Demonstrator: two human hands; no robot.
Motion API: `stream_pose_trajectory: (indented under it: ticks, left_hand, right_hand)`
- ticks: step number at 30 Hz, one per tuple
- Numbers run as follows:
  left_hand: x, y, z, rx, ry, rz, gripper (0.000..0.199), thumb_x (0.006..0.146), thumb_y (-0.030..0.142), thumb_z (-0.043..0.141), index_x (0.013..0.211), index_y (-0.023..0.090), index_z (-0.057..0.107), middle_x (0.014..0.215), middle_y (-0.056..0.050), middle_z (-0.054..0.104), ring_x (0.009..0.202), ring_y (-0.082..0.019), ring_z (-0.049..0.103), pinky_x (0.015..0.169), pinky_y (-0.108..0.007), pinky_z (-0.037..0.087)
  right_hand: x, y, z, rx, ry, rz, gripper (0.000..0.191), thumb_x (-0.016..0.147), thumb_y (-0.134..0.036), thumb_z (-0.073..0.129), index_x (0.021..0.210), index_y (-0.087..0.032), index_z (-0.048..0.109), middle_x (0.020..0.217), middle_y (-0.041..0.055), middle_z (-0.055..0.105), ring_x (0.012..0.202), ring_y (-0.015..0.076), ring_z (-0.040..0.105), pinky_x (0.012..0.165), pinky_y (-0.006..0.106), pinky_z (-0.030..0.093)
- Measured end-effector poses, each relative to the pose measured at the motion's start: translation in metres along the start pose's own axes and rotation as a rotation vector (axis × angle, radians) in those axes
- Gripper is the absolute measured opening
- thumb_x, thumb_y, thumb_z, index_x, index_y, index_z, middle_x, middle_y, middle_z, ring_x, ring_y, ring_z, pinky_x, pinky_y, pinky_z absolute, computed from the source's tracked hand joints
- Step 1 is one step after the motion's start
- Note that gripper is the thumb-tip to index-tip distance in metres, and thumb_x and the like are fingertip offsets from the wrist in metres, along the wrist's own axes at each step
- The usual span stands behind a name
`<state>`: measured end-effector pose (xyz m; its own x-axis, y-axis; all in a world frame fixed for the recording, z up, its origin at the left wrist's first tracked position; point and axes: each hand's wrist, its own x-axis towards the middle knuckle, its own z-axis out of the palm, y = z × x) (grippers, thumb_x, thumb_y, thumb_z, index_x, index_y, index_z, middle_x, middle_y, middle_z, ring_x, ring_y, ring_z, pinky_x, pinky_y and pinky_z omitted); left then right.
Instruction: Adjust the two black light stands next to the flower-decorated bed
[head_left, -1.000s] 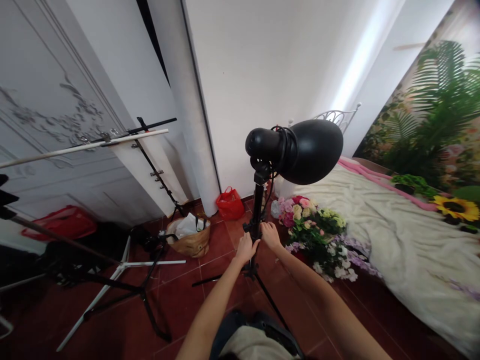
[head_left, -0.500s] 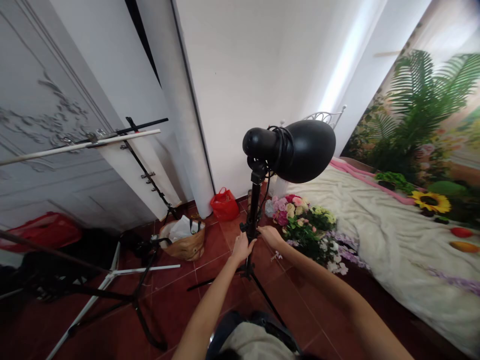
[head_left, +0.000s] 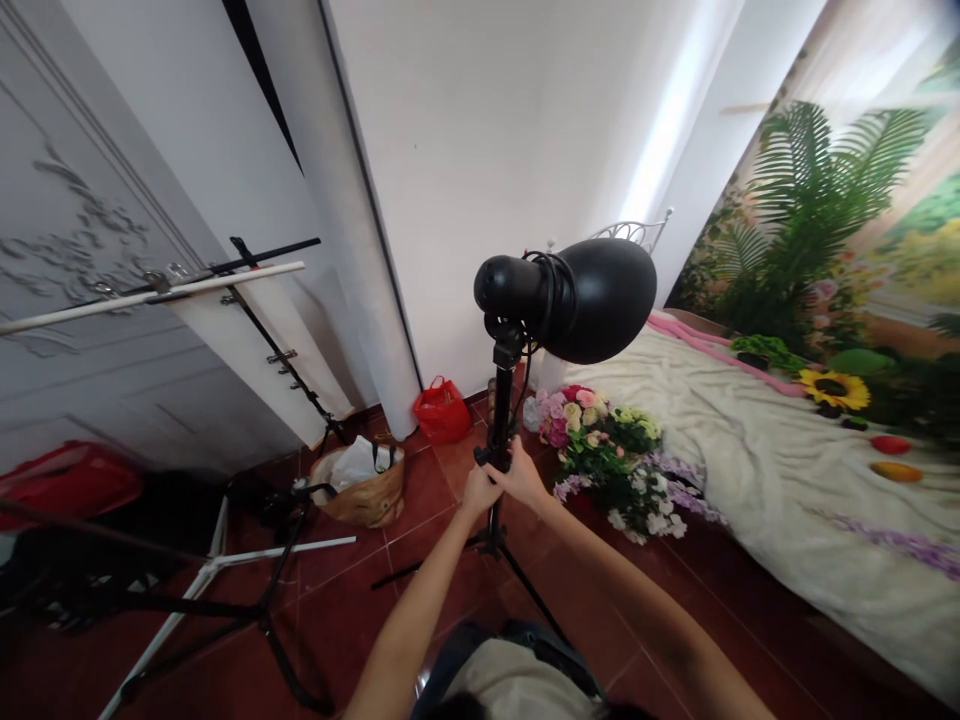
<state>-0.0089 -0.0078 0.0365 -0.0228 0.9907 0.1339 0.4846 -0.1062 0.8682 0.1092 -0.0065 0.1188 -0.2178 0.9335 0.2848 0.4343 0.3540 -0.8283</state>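
Note:
A black studio lamp (head_left: pixel 611 300) with a cable coiled round its neck sits on top of a black light stand (head_left: pixel 501 405) right in front of me. My left hand (head_left: pixel 480 491) is closed round the stand's pole, just below a knob collar. Close against it, my right hand (head_left: pixel 522 476) grips the same pole from the right, its thumb crossing toward the left hand. Part of the collar is covered by my fingers. Below, the stand's legs (head_left: pixel 525 575) spread on the red tiled floor.
Left stand more tripods and a white crossbar (head_left: pixel 225 285). A woven basket (head_left: pixel 367 490) and a red bag (head_left: pixel 442 410) are on the floor near the wall. Artificial flowers (head_left: pixel 600 430) lie right of the stand, beside a bed with a cream blanket (head_left: pixel 757 500).
My right hand has moved left and closed round the pole against my left hand. The view has shifted slightly to the right; the lamp keeps its pose.

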Motion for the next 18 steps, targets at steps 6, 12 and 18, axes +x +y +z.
stream_pose_trajectory:
  ticks: [6, 12, 18]
  left_hand:
    - [0.012, 0.005, 0.014, -0.263, 0.135, 0.038, 0.023, 0.071, 0.022, 0.055, 0.090, 0.009, 0.061, 0.093, -0.013, 0.067, 0.081, -0.020, 0.062, 0.071, -0.031, 0.050]
    - [0.008, 0.023, 0.011, -0.291, 0.213, 0.015, 0.025, 0.071, 0.032, 0.061, 0.086, 0.013, 0.063, 0.087, -0.009, 0.068, 0.080, -0.019, 0.063, 0.072, -0.029, 0.049]
    - [0.013, 0.042, 0.012, -0.369, 0.241, -0.093, 0.033, 0.066, 0.046, 0.064, 0.071, 0.014, 0.062, 0.062, -0.004, 0.064, 0.056, -0.014, 0.058, 0.053, -0.023, 0.045]
  right_hand:
    - [0.023, -0.019, 0.007, 0.017, 0.024, 0.040, 0.015, 0.068, -0.021, 0.054, 0.082, -0.016, 0.051, 0.078, 0.0048, 0.061, 0.071, 0.0163, 0.058, 0.067, 0.025, 0.046]
    - [0.053, -0.072, -0.031, -0.006, 0.152, -0.152, 0.012, 0.067, -0.025, 0.053, 0.075, -0.017, 0.052, 0.069, 0.0012, 0.056, 0.062, 0.0141, 0.053, 0.060, 0.023, 0.042]
    - [0.082, -0.134, -0.070, 0.003, 0.216, -0.283, 0.015, 0.068, -0.027, 0.054, 0.079, -0.017, 0.053, 0.073, 0.0009, 0.056, 0.064, 0.0136, 0.052, 0.061, 0.023, 0.042]
